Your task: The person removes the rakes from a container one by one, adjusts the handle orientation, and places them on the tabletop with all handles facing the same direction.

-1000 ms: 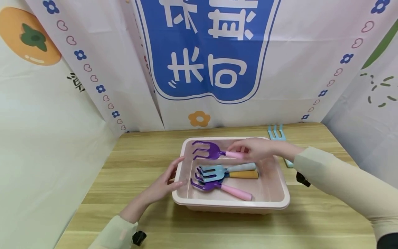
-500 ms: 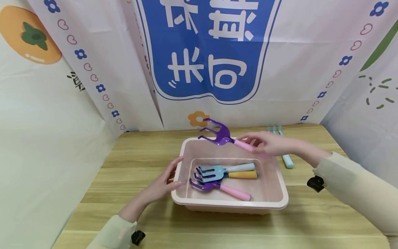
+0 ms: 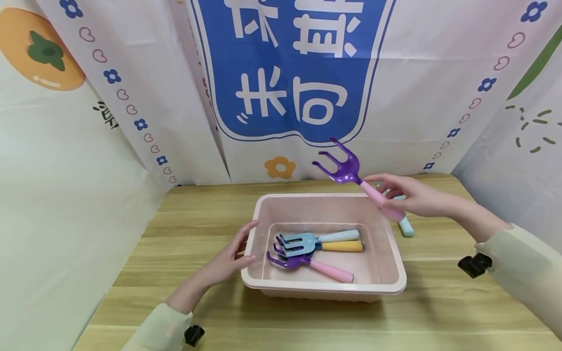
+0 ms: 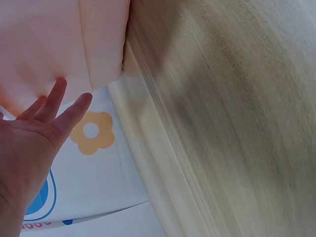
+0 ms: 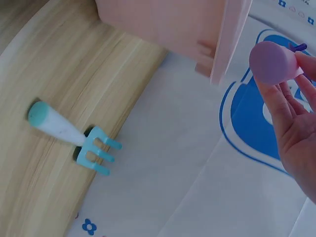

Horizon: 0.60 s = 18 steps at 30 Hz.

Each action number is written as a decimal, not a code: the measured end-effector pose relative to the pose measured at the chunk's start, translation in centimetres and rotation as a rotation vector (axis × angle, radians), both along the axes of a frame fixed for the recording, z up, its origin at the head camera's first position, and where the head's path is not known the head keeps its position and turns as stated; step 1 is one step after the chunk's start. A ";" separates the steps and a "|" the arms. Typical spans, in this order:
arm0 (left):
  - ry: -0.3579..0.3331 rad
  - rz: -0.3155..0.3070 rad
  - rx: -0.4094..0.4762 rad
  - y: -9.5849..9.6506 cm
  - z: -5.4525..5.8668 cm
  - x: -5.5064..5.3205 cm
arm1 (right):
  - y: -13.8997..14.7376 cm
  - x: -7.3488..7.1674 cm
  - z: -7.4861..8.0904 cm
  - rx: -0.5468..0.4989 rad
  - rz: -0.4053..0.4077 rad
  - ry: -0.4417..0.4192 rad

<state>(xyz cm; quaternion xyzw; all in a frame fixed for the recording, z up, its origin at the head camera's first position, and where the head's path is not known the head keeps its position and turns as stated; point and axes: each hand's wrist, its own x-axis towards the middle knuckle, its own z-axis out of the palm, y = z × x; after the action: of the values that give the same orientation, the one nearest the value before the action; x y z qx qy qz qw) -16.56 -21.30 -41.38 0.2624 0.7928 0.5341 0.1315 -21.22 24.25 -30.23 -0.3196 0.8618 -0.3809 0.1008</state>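
Note:
My right hand (image 3: 414, 195) holds a hand rake (image 3: 347, 170) with a purple three-tined head and a pink handle, above the back right corner of a pale pink bin (image 3: 325, 287). Its tines point up and to the left; the right wrist view shows the handle's round end (image 5: 269, 63) between fingers and thumb. At the bin's left rim rests my left hand (image 3: 230, 258), with straight fingers (image 4: 57, 101) against the outer wall. Inside the bin lie a light blue fork (image 3: 300, 243), a yellow-handled tool (image 3: 342, 246) partly covered, and another purple rake (image 3: 331, 270) with a pink handle.
On the wooden table (image 3: 184, 243), right of the bin, lies a light blue hand fork (image 5: 94, 150) with a pale handle, partly behind my right hand in the head view. A printed white cloth (image 3: 189, 161) hangs along the table's back edge.
My right hand has lifted the purple rake out of the bin, up and to the right, and its tines have tipped upward. The left hand stays at the bin's left rim.

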 end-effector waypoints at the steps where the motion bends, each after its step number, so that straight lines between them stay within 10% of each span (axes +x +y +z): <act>1: 0.001 0.001 0.000 0.0 0.0 0.0 | 0.4 0.1 0.0 -0.003 -0.012 0.006; 18: -0.009 0.007 -0.004 0.0 0.2 0.1 | 8.1 -0.2 -4.3 -0.108 -0.220 0.005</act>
<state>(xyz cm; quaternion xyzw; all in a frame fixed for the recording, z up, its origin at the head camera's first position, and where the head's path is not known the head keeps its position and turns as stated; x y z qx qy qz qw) -16.41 -21.28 -41.21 0.2570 0.7942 0.5343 0.1335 -21.43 32.36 -34.51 -0.2292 0.8700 -0.4348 0.0389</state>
